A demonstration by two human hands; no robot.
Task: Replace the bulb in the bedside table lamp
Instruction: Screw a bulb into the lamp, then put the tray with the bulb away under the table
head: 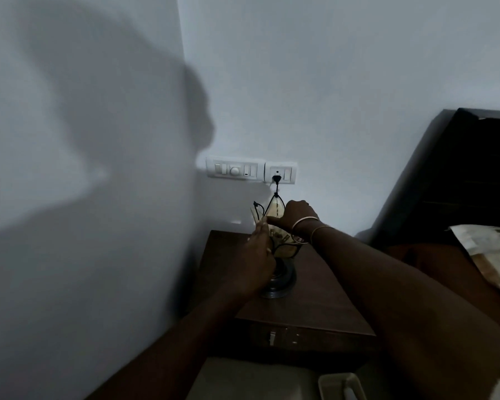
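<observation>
A small bedside lamp (277, 226) with a pale, petal-shaped shade in a black wire frame stands on a round dark base (282, 284) on the wooden bedside table (315, 298). My left hand (259, 261) is wrapped around the left side of the shade. My right hand (296, 215), with bangles on the wrist, rests over the top right of the shade, its thumb pressed against a petal. The bulb is hidden inside the shade and behind my hands. The lamp's black plug (276, 179) sits in a wall socket above it. The room is dim.
A white switch panel (231, 170) is on the wall left of the socket. A dark headboard (459, 174) and a patterned pillow (491, 252) are to the right. A pale object (341, 386) lies at the bottom edge. The left wall stands close to the table.
</observation>
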